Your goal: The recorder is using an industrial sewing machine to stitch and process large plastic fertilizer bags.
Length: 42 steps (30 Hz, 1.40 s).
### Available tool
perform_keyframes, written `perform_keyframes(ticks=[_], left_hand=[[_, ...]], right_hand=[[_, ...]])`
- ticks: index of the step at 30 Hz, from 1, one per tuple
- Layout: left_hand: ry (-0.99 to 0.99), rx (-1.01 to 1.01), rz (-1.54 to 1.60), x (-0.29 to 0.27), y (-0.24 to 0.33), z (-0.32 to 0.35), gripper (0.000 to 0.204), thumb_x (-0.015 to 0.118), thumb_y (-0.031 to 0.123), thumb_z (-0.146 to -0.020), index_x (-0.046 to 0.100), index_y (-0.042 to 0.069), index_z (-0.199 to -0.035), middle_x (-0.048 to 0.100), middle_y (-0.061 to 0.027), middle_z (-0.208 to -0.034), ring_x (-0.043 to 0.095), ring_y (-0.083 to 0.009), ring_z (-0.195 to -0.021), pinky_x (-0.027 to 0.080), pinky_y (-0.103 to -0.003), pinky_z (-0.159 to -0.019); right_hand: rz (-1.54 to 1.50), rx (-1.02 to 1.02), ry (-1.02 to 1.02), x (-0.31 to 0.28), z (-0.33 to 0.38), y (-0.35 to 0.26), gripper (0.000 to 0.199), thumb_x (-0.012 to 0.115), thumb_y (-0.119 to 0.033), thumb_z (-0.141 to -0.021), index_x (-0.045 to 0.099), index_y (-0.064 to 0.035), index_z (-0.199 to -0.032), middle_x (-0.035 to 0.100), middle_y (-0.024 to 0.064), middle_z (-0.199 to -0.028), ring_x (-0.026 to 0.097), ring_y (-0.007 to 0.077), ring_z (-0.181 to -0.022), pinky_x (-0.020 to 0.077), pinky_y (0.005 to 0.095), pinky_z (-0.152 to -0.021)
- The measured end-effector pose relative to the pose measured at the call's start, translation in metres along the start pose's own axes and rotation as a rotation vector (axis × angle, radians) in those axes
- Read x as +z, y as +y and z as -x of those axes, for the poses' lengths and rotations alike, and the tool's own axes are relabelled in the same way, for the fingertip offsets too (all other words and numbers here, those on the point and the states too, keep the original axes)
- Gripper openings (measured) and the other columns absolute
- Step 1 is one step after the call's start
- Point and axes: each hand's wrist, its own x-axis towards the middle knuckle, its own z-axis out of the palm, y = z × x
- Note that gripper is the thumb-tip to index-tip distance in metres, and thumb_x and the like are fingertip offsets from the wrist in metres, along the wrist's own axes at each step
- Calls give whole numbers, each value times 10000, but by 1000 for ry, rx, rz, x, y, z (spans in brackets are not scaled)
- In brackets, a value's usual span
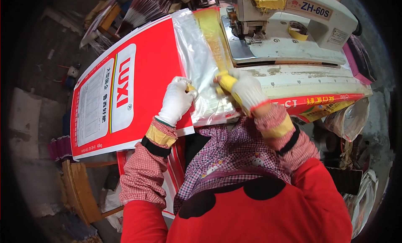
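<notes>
A large red-and-white woven sack lies flat to the left, with a clear plastic liner sticking out of its right end. My left hand, in a white glove with yellow tape on the fingers, is closed on the liner where it meets the sack. Over the liner's right edge is my right hand, also gloved and taped. Its fingers point left and are smeared by motion, so their grip is unclear. The metal plate of an industrial sewing machine sits just beyond it.
A tape roll rests on the machine bed. The pale worktop has a ruler strip and a red printed front edge. Stacked sacks lie at the far left, a wooden stool at the lower left. Plastic bags hang at the right.
</notes>
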Motion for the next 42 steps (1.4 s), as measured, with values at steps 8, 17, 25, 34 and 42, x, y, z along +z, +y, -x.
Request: perform_keyframes(ticks=[8,17,25,34,42], left_hand=[[49,154,-315,6,25,15,332,727,203,-756,617,-31,-965,589,-200,-1031,600,-352,-928,484,-380,-828],[11,-190,217,-5,7,8,207,628,193,-866,630,-15,-861,626,-87,-684,583,-143,-619,469,-297,-598],[-21,17,-37,-18,23,8,266,654,229,-863,622,-34,-841,604,-124,-680,585,-168,-633,481,-318,-634],[-166,-302,613,-44,14,-5,319,671,314,-884,612,3,-924,616,-23,-783,561,-98,-675,470,-250,-653],[-167,289,398,-32,-17,-42,243,632,286,-909,641,74,-1026,636,-30,-852,614,-198,-776,503,-317,-755]], right_hand=[[497,-67,28,-3,-46,11,354,541,-256,-846,664,-47,-1103,701,133,-939,673,247,-845,510,320,-753],[953,-142,-76,-5,-56,-5,436,536,-419,-879,683,-37,-1031,704,137,-937,681,240,-851,510,332,-757],[895,-153,-290,12,-81,-28,487,526,-483,-855,722,-38,-839,699,160,-799,680,319,-776,504,407,-698],[933,-185,-185,16,-73,-20,477,622,-501,-810,708,-44,-918,702,160,-860,684,290,-821,523,391,-710],[816,-303,-80,57,-71,-31,516,634,-523,-791,665,-68,-1034,677,173,-1003,651,343,-922,518,428,-791]])
